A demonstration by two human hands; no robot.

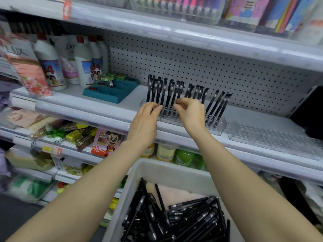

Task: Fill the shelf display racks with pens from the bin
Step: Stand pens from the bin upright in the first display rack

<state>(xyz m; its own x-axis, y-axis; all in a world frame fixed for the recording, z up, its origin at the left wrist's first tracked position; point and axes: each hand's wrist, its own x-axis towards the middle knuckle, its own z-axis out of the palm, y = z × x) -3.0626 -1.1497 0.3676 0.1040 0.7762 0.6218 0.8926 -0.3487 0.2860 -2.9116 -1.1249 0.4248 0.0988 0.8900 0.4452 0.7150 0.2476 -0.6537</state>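
Observation:
A clear display rack (pixel 216 125) on the middle shelf holds several upright black pens (pixel 167 91). Both hands reach into it. My left hand (pixel 146 119) has its fingertips curled in among the pen barrels at the rack's left part, and my right hand (pixel 190 111) pinches pen barrels near the rack's middle. Which pen each hand holds is hidden by the fingers. A second clear rack (pixel 272 137) to the right holds no pens. Below, a white bin (pixel 139 173) contains a heap of black pens (pixel 183 219).
A teal tray (pixel 111 92) and white bottles (pixel 83 65) stand on the same shelf to the left. A pegboard wall (pixel 192 60) backs the shelf. The shelf above (pixel 174 32) carries marker boxes. Lower shelves hold crayons and bottles. A dark object (pixel 309 109) sits at far right.

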